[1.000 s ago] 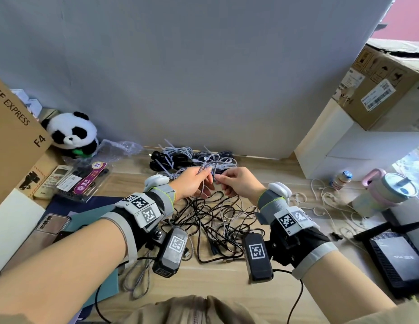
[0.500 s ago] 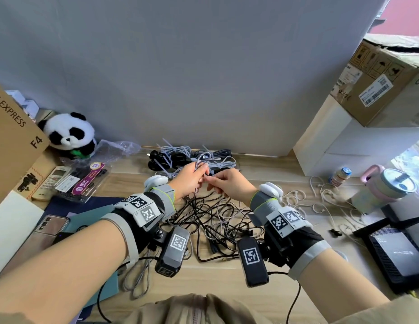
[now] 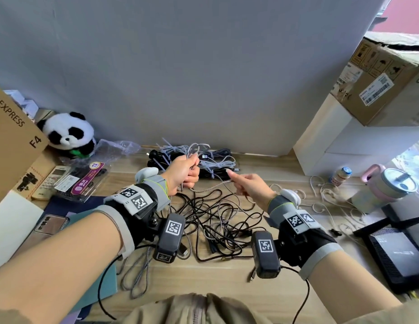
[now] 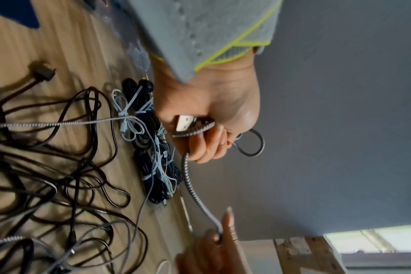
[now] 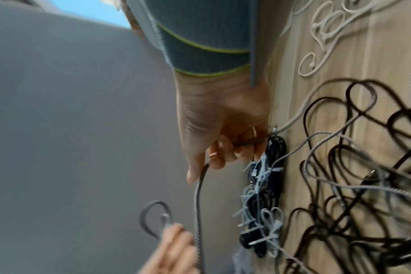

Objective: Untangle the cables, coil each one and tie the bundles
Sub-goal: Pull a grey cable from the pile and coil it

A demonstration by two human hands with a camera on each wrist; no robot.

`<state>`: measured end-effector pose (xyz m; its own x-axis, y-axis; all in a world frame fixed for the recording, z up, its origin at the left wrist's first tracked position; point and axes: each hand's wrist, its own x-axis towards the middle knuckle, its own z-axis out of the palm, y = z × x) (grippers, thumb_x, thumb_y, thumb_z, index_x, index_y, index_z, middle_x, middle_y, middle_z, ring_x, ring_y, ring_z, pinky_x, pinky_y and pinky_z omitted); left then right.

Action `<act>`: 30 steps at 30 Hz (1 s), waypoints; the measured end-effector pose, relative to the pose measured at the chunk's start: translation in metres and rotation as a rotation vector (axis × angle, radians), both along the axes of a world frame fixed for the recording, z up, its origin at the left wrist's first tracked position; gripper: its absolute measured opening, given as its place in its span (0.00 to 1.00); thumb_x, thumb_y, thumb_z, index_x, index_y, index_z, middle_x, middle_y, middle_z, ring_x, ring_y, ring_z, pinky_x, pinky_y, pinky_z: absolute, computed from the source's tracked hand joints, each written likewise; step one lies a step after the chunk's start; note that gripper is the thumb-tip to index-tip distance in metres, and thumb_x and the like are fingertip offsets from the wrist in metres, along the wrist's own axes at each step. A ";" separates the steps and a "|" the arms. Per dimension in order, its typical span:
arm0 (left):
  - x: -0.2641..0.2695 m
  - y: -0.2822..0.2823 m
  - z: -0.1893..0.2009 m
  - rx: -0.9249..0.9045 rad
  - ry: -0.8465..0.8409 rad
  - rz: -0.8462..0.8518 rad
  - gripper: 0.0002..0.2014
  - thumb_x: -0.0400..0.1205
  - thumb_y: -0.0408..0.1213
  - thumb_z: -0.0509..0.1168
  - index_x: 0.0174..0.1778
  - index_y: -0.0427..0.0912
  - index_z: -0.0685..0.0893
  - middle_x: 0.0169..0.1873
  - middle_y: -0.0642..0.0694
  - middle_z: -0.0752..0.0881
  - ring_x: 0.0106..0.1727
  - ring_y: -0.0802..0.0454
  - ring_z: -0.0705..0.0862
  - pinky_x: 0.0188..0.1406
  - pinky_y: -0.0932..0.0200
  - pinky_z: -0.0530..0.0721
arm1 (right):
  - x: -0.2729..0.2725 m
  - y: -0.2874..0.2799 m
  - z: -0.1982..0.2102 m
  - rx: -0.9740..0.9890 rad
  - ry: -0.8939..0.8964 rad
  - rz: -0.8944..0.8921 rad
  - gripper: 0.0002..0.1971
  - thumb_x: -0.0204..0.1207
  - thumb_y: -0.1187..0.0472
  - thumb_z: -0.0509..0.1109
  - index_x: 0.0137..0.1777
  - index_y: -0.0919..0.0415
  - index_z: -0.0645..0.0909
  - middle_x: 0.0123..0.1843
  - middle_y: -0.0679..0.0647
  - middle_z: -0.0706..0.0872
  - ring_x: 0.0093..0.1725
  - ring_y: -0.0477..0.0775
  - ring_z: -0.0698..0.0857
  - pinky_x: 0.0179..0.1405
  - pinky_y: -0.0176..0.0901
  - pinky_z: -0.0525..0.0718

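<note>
My left hand (image 3: pixel 184 170) curls around the braided cable (image 3: pixel 209 187), loops poking above the fist. My right hand (image 3: pixel 247 185) pinches it further along, above the tangled cables (image 3: pixel 218 218) on the desk (image 3: pixel 222 277).

Braided grey-and-white cable (image 3: pixel 209 188): several small loops gathered in the left hand (image 3: pixel 184 173), white USB plug (image 4: pixel 185 125) poking from the fist, one span sagging across to the right hand (image 3: pixel 247 186), pinched there between thumb and forefinger. Tangled pile of black and grey cables (image 3: pixel 213 220) sprawled loose on the surface (image 3: pixel 227 277) below and between both hands. Finished bundles (image 3: pixel 213 163), black and pale blue, cinched with ties, lined up just beyond the hands.
</note>
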<state>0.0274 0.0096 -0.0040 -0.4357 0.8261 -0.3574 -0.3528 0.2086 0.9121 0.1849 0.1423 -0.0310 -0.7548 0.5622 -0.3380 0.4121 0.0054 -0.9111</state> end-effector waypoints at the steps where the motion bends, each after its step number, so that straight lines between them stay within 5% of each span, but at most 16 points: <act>1: 0.002 0.000 -0.001 -0.040 0.029 -0.026 0.17 0.90 0.44 0.47 0.34 0.45 0.63 0.15 0.54 0.61 0.13 0.61 0.57 0.11 0.72 0.54 | -0.002 0.001 0.002 -0.060 0.060 -0.043 0.23 0.77 0.44 0.69 0.25 0.52 0.67 0.23 0.47 0.66 0.25 0.47 0.64 0.33 0.41 0.64; 5: 0.014 0.004 -0.005 -0.147 0.086 -0.128 0.17 0.89 0.46 0.48 0.34 0.46 0.61 0.16 0.54 0.62 0.12 0.62 0.57 0.11 0.73 0.54 | -0.011 -0.004 0.014 -0.325 0.262 -0.129 0.18 0.82 0.55 0.65 0.31 0.55 0.68 0.22 0.45 0.63 0.24 0.46 0.60 0.30 0.39 0.62; 10: 0.030 0.008 -0.002 -0.180 0.206 -0.221 0.19 0.82 0.55 0.60 0.33 0.45 0.68 0.16 0.55 0.64 0.14 0.61 0.58 0.13 0.72 0.55 | -0.022 -0.009 0.027 -0.675 0.455 -0.238 0.15 0.85 0.61 0.60 0.35 0.56 0.67 0.21 0.45 0.65 0.20 0.42 0.63 0.22 0.30 0.65; 14: 0.038 0.009 -0.004 -0.127 0.392 -0.300 0.13 0.79 0.46 0.69 0.40 0.46 0.71 0.17 0.58 0.67 0.15 0.61 0.63 0.13 0.69 0.61 | -0.027 -0.009 0.033 -0.805 0.601 -0.322 0.14 0.84 0.67 0.57 0.35 0.59 0.68 0.21 0.46 0.68 0.18 0.40 0.66 0.19 0.28 0.66; 19: 0.040 0.010 0.001 -0.119 0.362 -0.299 0.12 0.82 0.41 0.66 0.34 0.44 0.73 0.19 0.52 0.64 0.16 0.59 0.60 0.13 0.68 0.57 | -0.029 -0.014 0.033 -0.877 0.666 -0.366 0.14 0.83 0.67 0.57 0.35 0.58 0.69 0.22 0.47 0.66 0.18 0.41 0.66 0.19 0.30 0.69; 24: 0.033 0.013 0.000 -0.077 0.277 -0.195 0.13 0.87 0.40 0.57 0.36 0.45 0.75 0.24 0.53 0.69 0.17 0.64 0.64 0.14 0.72 0.59 | -0.027 -0.014 0.017 -0.579 0.366 -0.347 0.14 0.84 0.50 0.60 0.41 0.57 0.76 0.36 0.50 0.80 0.35 0.48 0.78 0.39 0.41 0.77; 28: 0.022 0.017 0.001 -0.018 0.232 0.023 0.13 0.87 0.42 0.55 0.38 0.43 0.74 0.32 0.48 0.81 0.31 0.57 0.82 0.33 0.63 0.79 | -0.015 -0.023 0.005 -0.543 0.040 0.052 0.31 0.83 0.35 0.45 0.46 0.61 0.78 0.39 0.55 0.86 0.41 0.54 0.84 0.46 0.47 0.80; 30: 0.017 0.016 0.003 0.038 0.118 0.115 0.13 0.88 0.41 0.55 0.38 0.41 0.74 0.26 0.48 0.84 0.31 0.55 0.86 0.39 0.59 0.85 | -0.010 -0.027 0.004 -0.543 0.004 0.209 0.34 0.82 0.35 0.44 0.46 0.63 0.80 0.34 0.56 0.84 0.38 0.53 0.84 0.53 0.48 0.79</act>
<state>0.0439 0.0251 -0.0010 -0.5654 0.7802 -0.2675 -0.2623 0.1374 0.9552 0.1747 0.1149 -0.0268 -0.8330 0.1478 -0.5332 0.4493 -0.3818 -0.8077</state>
